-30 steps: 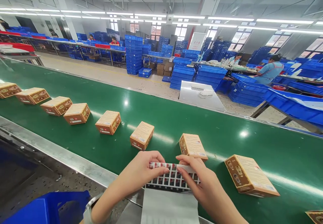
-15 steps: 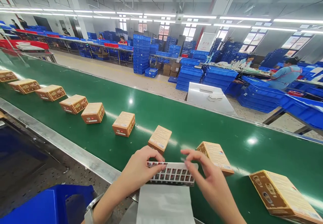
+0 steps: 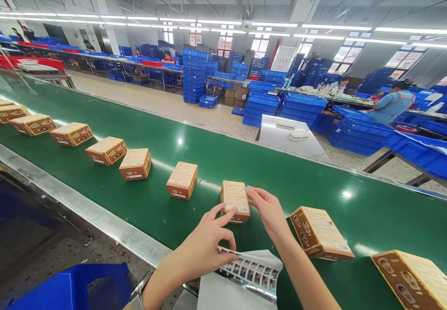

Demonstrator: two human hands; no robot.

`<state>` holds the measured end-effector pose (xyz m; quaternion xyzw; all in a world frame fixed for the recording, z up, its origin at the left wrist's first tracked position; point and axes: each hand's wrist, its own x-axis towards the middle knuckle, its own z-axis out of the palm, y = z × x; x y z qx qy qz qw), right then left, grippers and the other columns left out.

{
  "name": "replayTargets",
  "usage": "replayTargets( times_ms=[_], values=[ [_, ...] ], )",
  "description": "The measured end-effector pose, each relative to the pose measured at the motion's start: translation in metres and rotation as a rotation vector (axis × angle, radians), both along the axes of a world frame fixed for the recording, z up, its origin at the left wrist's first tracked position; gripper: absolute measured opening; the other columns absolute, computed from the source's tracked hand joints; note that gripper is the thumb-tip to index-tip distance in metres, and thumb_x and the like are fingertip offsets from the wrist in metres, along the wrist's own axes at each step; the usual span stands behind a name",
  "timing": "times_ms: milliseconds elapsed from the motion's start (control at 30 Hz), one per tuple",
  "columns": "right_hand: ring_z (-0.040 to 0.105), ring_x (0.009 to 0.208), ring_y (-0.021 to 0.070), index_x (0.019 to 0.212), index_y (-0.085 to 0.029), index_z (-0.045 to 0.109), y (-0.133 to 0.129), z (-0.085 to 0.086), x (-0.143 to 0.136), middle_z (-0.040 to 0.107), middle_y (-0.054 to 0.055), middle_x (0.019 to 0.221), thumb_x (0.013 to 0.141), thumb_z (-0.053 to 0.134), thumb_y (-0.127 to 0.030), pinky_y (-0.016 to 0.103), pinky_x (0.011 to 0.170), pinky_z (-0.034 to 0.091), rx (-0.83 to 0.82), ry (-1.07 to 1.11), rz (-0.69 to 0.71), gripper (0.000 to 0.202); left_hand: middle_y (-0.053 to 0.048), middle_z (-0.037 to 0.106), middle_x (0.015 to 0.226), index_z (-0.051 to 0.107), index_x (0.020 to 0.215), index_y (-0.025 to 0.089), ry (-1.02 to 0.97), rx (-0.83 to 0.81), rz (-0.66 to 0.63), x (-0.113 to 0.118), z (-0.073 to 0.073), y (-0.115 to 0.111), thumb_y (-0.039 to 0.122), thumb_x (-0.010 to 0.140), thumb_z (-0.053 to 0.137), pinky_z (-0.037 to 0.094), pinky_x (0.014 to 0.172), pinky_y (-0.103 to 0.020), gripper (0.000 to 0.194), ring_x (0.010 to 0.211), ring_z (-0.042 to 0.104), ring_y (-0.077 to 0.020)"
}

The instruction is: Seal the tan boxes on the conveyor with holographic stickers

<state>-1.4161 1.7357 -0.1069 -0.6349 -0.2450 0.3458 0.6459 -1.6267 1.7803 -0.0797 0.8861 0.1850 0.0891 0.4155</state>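
My left hand (image 3: 213, 238) pinches the edge of a sticker sheet (image 3: 253, 272) between thumb and forefinger. Its other fingers stretch forward onto the near left part of a brown and cream box (image 3: 234, 200). The sheet carries rows of small dark and red stickers and curls at its right end, above a plain pale sheet (image 3: 230, 296). My right hand (image 3: 265, 207) has its fingertips together at the far right corner of that same box's top. A small bluish sticker (image 3: 245, 189) shows at those fingertips, touching the box.
More such boxes stand along the green conveyor belt (image 3: 139, 114), including a nearby box (image 3: 321, 233) on the right. A metal rail (image 3: 115, 231) edges the near side. A blue bin (image 3: 70, 286) is at lower left. Across the aisle are stacked blue crates (image 3: 194, 75) and a seated person (image 3: 393, 103).
My right hand has moved from the sticker sheet to the box top. My left hand, still pinching the sheet, now reaches the box too. The boxes have shifted to the right.
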Motion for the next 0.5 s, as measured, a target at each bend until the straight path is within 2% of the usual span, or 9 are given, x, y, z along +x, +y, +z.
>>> replayTargets(
  times_ms=[100,200,333,400,467,500],
  values=[
    [0.071,0.088,0.0261,0.088,-0.016,0.074,-0.002,-0.003,-0.008,0.076,0.010,0.093,0.065,0.078,-0.055,0.037,0.078,0.057,-0.018,-0.018,-0.044,0.045,0.004,0.036,0.159,0.071,0.072,0.023,-0.006,0.016,-0.011,0.002,0.003,-0.002,0.018,0.076,0.077,0.031,0.115,-0.057,0.008,0.150,0.021,-0.0342],
    [0.070,0.087,0.0269,0.088,-0.017,0.073,-0.006,-0.005,-0.011,0.076,0.011,0.095,0.066,0.075,-0.055,0.036,0.074,0.057,-0.059,-0.084,-0.099,0.044,0.005,0.037,0.158,0.070,0.071,0.023,-0.020,0.003,-0.043,0.004,0.003,-0.003,0.017,0.075,0.077,0.031,0.114,-0.058,0.010,0.149,0.024,-0.0348],
    [0.069,0.090,0.0265,0.081,-0.019,0.070,-0.013,-0.006,-0.001,0.073,0.011,0.107,0.067,0.076,-0.050,0.036,0.076,0.056,-0.133,-0.237,-0.179,0.034,0.003,0.037,0.159,0.071,0.072,0.023,-0.052,0.000,-0.082,0.014,-0.008,-0.004,0.020,0.075,0.078,0.030,0.113,-0.059,0.008,0.149,0.022,-0.0374],
    [0.069,0.086,0.0272,0.079,-0.020,0.068,-0.017,-0.003,0.000,0.073,0.011,0.100,0.066,0.079,-0.045,0.038,0.078,0.055,-0.156,-0.292,-0.203,0.030,0.001,0.040,0.157,0.072,0.073,0.023,-0.087,0.005,-0.086,0.015,-0.011,-0.005,0.022,0.074,0.080,0.028,0.114,-0.059,0.008,0.148,0.023,-0.0384],
    [0.068,0.081,0.0280,0.084,-0.019,0.067,-0.018,0.000,-0.005,0.072,0.010,0.089,0.069,0.081,-0.041,0.042,0.075,0.056,-0.170,-0.347,-0.201,0.030,0.001,0.047,0.153,0.073,0.074,0.024,-0.155,-0.045,-0.090,0.012,-0.008,-0.006,0.025,0.075,0.082,0.026,0.116,-0.057,0.009,0.147,0.025,-0.0376],
    [0.067,0.081,0.0259,0.095,-0.019,0.067,-0.016,0.001,-0.010,0.071,0.008,0.093,0.075,0.078,-0.043,0.042,0.073,0.057,-0.187,-0.458,-0.206,0.033,0.001,0.051,0.149,0.073,0.076,0.025,-0.196,-0.127,-0.114,0.008,-0.003,-0.007,0.026,0.078,0.079,0.025,0.116,-0.058,0.007,0.147,0.026,-0.0367]
  ],
)
